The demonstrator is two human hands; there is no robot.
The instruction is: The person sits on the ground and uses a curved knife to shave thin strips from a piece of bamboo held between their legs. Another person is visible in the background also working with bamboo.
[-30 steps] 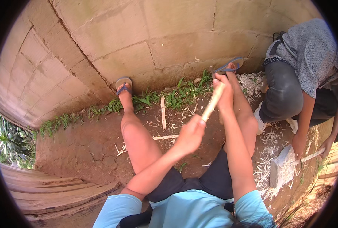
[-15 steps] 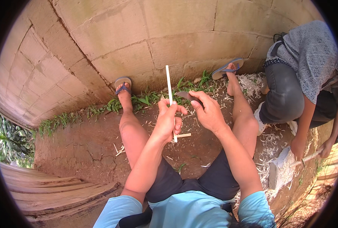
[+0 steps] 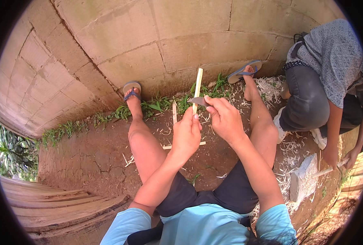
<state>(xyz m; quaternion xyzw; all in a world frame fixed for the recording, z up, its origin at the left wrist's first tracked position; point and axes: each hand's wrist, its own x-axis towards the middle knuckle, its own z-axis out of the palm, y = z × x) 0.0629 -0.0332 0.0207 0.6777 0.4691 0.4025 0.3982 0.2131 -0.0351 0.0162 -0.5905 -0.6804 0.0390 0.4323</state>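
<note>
A pale, flat-sided strip of wood (image 3: 198, 85) stands up from my left hand (image 3: 186, 132), whose fingers are wrapped round its lower part. My right hand (image 3: 226, 120) grips a short knife, its handle hidden in the fist. The dark curved knife blade (image 3: 199, 101) lies across the strip just above my left fingers. Both hands are between my spread knees, over the ground. Below them, thin wood pieces (image 3: 174, 112) lie on the soil, one partly behind my left forearm.
A block wall (image 3: 193, 49) rises ahead, with grass along its foot. At right a person (image 3: 326, 77) crouches over a pale block (image 3: 304, 177), holding a thin stick. Curly shavings (image 3: 285, 163) cover the soil there. Stacked planks (image 3: 63, 208) lie at lower left.
My left hand has turned and its fingers have closed further. The strip has swung right and shows a broader face. The knife blade, apart from it before, now crosses it.
</note>
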